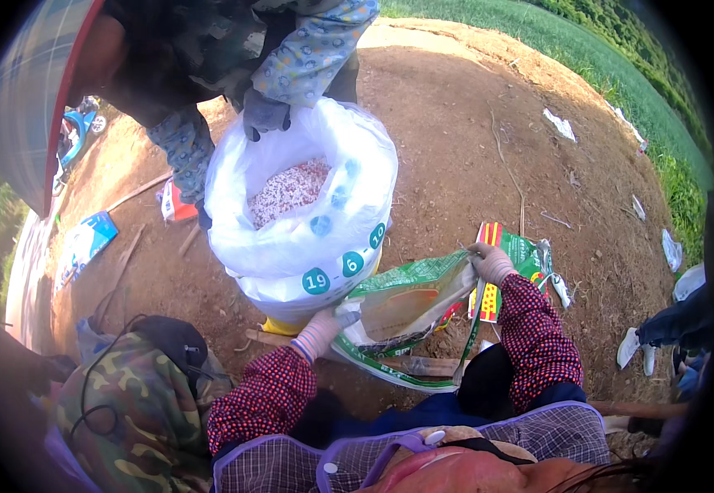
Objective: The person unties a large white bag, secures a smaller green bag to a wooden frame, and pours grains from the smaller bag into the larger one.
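A green-and-white woven sack (410, 283) gapes between my two gloved hands, its pale inside showing. My left hand (324, 330) is closed on the sack's left rim, close against the big white sack. With my right hand (492, 264) I grip the opposite rim, my fingers wrapped over it. Just beyond stands the full white plastic sack (291, 251), upright and open at the top, with pinkish-white granules (290, 193) inside. A co-worker's grey-gloved hand (267, 115) holds its far rim. The co-worker's other hand is at its left side.
A red-and-yellow printed package (488, 308) lies beside my right hand. Wooden sticks (123, 275), a blue-and-white bag (86, 246) and white scraps (560, 125) are scattered on the bare soil. A camouflage-clad person (139, 403) is close on my left; a person's legs (673, 320) show at right.
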A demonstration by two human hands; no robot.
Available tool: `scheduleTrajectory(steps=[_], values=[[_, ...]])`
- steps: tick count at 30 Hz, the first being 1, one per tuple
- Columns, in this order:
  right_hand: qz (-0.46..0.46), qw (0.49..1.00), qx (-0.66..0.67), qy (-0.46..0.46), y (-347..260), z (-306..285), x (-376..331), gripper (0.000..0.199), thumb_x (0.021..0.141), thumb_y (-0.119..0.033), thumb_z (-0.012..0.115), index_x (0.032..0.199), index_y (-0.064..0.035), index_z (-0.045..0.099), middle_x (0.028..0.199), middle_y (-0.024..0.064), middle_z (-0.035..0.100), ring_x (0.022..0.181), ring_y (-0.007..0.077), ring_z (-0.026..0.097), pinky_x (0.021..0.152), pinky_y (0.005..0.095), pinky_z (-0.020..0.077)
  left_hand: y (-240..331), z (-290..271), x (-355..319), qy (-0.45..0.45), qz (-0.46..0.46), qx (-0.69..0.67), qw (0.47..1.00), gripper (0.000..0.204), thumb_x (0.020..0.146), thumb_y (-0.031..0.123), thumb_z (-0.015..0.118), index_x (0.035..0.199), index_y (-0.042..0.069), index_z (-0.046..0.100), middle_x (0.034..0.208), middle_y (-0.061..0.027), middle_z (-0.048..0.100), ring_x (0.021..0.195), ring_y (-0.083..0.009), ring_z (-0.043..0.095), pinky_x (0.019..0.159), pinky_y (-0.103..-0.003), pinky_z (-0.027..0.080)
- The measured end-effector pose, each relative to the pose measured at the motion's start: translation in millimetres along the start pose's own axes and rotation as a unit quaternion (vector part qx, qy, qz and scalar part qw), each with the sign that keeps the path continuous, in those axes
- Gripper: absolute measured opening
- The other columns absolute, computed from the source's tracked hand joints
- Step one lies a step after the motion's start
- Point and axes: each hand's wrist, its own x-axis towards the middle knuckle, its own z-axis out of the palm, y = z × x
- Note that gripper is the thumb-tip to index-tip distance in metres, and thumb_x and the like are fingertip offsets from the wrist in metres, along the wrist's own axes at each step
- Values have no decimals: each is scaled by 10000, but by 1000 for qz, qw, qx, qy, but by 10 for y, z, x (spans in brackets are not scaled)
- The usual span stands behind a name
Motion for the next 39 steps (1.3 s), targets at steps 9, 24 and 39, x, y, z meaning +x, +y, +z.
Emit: scheduleTrajectory(steps=[9,24,39], values=[[84,985,60,140,-181,-39,98,478,840,-349,667,1259,-134,590,1104,208,680,1053,340,656,938,396,494,122,-14,-33,-93,-93,280,951,574,808,333,738,1208,-60,610,1079,-185,688,977,-278,652,910,-352,485],[91,993,-71,14,-433,-48,89,308,879,-235,549,1162,-150,632,1069,172,689,1032,344,659,875,421,509,-131,-118,262,28,37,279,959,524,877,240,623,1324,-17,532,1310,-238,575,1232,-373,526,1058,-392,394],[101,993,-52,-24,-391,-24,98,515,871,-374,588,1300,-90,559,1173,232,651,1130,369,614,981,416,469,-346,-166,308,79,68,320,942,534,919,348,581,1310,-15,545,1297,-270,567,1239,-418,500,1045,-417,397]])
